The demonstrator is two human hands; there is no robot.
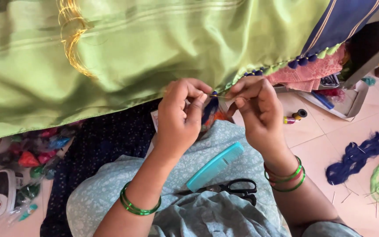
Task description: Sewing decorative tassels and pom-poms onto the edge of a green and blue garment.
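While green cloth (132,52) drapes overhead, the left hand (181,115) and right hand (255,109) pinch its beaded hem together, fingers closed on a thin needle (218,95).
Light, limp and likely slippery, the fabric seems best gripped at its edge; a comb (215,166) and scissors (237,188) rest on the lap, blue yarn (356,158) on the tiled floor (316,131).

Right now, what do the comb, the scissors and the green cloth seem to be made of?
Comb: probably plastic, turquoise, smooth and matte. Scissors: black handles that look plastic; the blades look metal. Green cloth: woven fabric with a silky sheen, soft folds and golden threads.
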